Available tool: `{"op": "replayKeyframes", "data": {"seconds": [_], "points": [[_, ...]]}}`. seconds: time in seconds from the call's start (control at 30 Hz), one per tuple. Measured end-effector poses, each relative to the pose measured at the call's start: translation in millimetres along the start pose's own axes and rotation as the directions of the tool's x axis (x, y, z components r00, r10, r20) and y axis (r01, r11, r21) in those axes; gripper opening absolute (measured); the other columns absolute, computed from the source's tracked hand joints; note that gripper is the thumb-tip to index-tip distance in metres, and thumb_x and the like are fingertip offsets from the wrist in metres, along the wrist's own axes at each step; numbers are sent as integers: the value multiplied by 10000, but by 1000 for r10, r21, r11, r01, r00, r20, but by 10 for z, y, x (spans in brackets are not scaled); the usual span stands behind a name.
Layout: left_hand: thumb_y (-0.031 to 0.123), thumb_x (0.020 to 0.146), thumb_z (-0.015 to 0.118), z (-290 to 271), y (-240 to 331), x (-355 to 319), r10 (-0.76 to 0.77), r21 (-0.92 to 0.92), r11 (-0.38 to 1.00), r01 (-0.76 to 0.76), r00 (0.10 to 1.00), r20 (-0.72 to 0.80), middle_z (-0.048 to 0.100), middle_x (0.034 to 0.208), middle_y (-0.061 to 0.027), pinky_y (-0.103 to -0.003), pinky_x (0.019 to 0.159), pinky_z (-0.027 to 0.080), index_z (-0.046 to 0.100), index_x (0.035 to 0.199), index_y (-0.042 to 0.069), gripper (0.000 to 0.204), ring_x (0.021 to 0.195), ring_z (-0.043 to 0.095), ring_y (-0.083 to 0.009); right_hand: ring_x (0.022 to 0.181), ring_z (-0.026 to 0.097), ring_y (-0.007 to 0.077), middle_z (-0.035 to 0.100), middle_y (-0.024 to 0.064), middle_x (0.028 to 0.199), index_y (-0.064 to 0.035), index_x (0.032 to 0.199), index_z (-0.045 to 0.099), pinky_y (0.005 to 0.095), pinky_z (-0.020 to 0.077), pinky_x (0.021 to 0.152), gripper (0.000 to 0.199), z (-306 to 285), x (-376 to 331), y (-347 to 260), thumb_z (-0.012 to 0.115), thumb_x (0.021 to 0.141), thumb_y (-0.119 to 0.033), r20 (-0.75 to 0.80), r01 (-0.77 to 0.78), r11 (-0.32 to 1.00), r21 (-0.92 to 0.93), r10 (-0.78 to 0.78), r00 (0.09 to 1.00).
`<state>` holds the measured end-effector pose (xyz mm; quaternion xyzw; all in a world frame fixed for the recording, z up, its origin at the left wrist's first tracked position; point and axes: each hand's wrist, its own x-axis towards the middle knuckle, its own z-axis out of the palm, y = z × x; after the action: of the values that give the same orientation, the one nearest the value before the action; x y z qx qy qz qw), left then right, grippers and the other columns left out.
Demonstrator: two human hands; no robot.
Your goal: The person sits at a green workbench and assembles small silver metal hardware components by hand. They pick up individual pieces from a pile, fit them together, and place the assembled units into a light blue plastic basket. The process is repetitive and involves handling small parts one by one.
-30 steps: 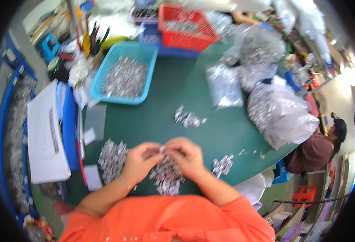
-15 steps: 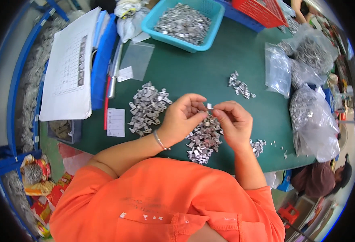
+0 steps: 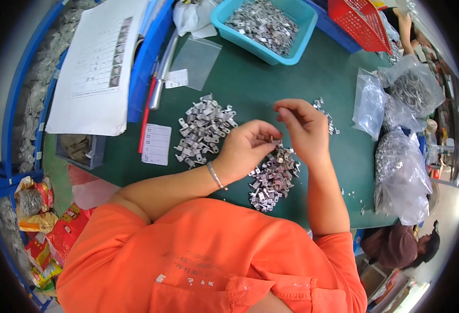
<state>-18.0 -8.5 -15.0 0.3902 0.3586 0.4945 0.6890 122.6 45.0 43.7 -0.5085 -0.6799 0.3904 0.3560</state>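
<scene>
My left hand (image 3: 248, 149) is closed in a pinch, with a small metal bracket (image 3: 274, 141) at its fingertips above the near edge of the work. Just beneath lies a pile of small metal brackets (image 3: 272, 182). To the left of that hand is a second, larger pile of silvery brackets (image 3: 204, 130). My right hand (image 3: 307, 128) is raised a little farther off, thumb and forefinger drawn together; whatever they may hold is too small to make out. Behind its knuckles, a small group of brackets (image 3: 327, 116) is partly hidden.
A turquoise basket (image 3: 309, 39) full of metal parts stands at the back, near a red basket (image 3: 360, 23). Bagged parts (image 3: 396, 172) line the right side. Papers (image 3: 91, 68), a red pen (image 3: 146, 120) and a label card (image 3: 156, 144) lie left. Another person (image 3: 396, 245) is at lower right.
My hands, earlier together at one small bracket, have parted. The right hand has moved up and away, while the left stays over the middle pile. The whole view has shifted slightly.
</scene>
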Motion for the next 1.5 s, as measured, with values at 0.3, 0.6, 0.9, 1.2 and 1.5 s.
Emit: {"op": "replayKeyframes", "data": {"seconds": [0.3,0.6,0.9,1.2,1.5], "points": [[-110,826,625,4,48,-37,116,-18,993,-116,993,-3,613,1114,-111,-282,899,520,623,1032,-45,216,988,627,-172,783,591,91,648,34,880,0,999,669,229,494,717,183,-187,-600,217,696,819,23,79,-209,920,332,194,978],[-80,844,631,33,109,-74,-60,36,998,58,998,36,660,1022,-118,-279,825,549,610,1056,-55,215,914,652,-165,742,621,149,670,77,869,-17,881,677,254,498,649,138,-176,-721,240,680,777,74,-55,69,983,168,-60,997],[-91,808,629,39,86,-58,311,581,694,-426,905,291,675,988,-129,-301,829,533,662,925,-9,147,936,657,-244,811,637,305,653,121,884,-30,873,669,379,524,716,162,-453,-712,278,621,737,42,15,191,931,-310,-196,980],[-74,835,591,57,41,-10,341,621,645,-445,895,288,669,1073,-131,-313,815,534,658,943,-4,145,969,654,-272,851,590,326,581,118,872,-22,880,654,445,492,704,102,-639,-213,869,654,779,-35,-260,-71,624,-778,-218,941],[-53,771,698,69,41,-27,339,485,796,-362,931,138,622,999,-98,-270,731,538,596,1149,12,397,868,644,-180,713,594,92,675,70,853,63,1093,633,218,487,602,213,-326,-578,278,554,940,-63,191,-461,763,453,422,886]]}}
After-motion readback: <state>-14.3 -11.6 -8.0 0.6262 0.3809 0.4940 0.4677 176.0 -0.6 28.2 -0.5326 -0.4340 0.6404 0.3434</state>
